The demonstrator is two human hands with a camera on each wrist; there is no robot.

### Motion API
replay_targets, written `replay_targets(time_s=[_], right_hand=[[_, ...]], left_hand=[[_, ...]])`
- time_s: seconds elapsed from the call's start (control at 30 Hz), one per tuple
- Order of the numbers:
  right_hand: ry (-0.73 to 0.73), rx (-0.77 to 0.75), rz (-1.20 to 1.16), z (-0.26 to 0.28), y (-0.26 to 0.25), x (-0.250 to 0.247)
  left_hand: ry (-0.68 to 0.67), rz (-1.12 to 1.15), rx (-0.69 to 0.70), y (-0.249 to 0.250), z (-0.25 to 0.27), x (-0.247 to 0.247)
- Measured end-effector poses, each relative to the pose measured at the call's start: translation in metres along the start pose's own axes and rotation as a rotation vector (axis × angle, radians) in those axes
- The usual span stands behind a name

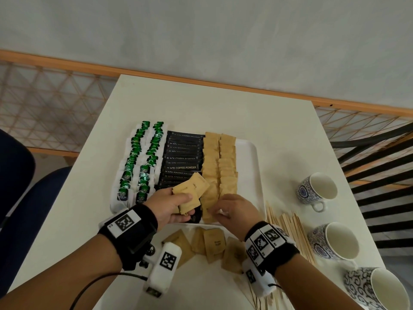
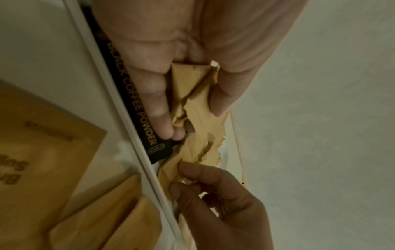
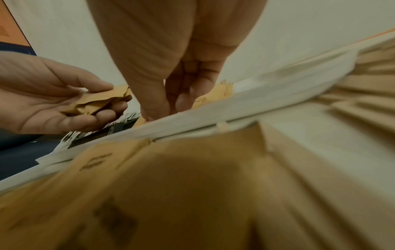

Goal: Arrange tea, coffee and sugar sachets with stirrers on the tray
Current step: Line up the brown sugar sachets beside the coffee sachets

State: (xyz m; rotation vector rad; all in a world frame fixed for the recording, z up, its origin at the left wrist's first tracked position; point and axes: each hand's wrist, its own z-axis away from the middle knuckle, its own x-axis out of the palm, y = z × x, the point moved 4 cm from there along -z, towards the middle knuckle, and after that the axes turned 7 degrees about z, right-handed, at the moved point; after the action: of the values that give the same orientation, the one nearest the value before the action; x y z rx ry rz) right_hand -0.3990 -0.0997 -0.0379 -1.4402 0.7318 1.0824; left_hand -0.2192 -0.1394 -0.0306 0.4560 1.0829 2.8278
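Handling: the sugar sachets [image 1: 188, 193] are judged light, thin and limp paper packets that crease readily and slide over one another; best taken by a flat face or an edge in a thumb-and-finger pinch, a few at a time.
Appearance: tan kraft paper, roughly square, serrated ends, dark print reading "Sugar"; those in the fan look crumpled in the left wrist view.
Position: a small fan of sachets sits at centre frame in the head view, above the near edge of the tray [image 1: 250, 153]; two tan columns [image 1: 220, 162] fill the tray's right part; loose sachets [image 1: 212, 242] lie on the tabletop [image 1: 201, 104] at lower centre.
Left hand [image 1: 172, 205]: thumb and curled fingers grip the fan of sachets.
Right hand [image 1: 234, 211]: fingertips bunched, pinching a sachet at the near end of the tan columns.
Neighbours on tray: black coffee sticks [image 1: 182, 162] at centre, green tea bags [image 1: 140, 162] at left, in overlapping rows.
Stirrers: wooden stirrers [image 1: 288, 233] lie heaped on the tabletop, right of the tray, not yet on it.
Surroundings: three patterned cups [image 1: 317, 191] at right frame.
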Motion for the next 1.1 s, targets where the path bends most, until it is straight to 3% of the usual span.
replay_targets(time_s=[0.13, 0.23, 0.33, 0.43, 0.6, 0.73, 0.83, 0.97, 1.1], right_hand=[[0.007, 0.12, -0.103, 0.0, 0.002, -0.006], [0.158, 0.36, -0.486, 0.001, 0.005, -0.021], [0.151, 0.436, -0.749, -0.003, 0.004, -0.021], [0.087, 0.406, -0.804, -0.007, 0.002, -0.02], [0.276, 0.322, -0.744, 0.001, -0.001, -0.031], [0.148, 0.188, -0.608, 0.008, -0.013, -0.024], [0.056, 0.238, -0.68, 0.009, -0.012, -0.017], [0.106, 0.324, -0.898, 0.007, -0.008, -0.018], [0.115, 0.386, -0.762, 0.004, 0.007, -0.018]], left_hand=[[-0.019, -0.033, -0.001, -0.002, 0.002, 0.002], [-0.029, -0.061, 0.003, -0.002, 0.004, 0.004], [-0.055, -0.12, -0.005, -0.003, 0.005, 0.01], [-0.076, -0.129, -0.012, -0.004, 0.006, 0.016], [-0.027, 0.038, -0.023, 0.0, 0.008, 0.017], [-0.049, 0.08, -0.021, 0.003, 0.01, 0.022], [-0.037, -0.008, 0.019, 0.003, 0.01, 0.024], [-0.07, -0.112, 0.037, -0.001, 0.01, 0.027], [-0.035, -0.109, 0.062, 0.006, 0.007, 0.02]])
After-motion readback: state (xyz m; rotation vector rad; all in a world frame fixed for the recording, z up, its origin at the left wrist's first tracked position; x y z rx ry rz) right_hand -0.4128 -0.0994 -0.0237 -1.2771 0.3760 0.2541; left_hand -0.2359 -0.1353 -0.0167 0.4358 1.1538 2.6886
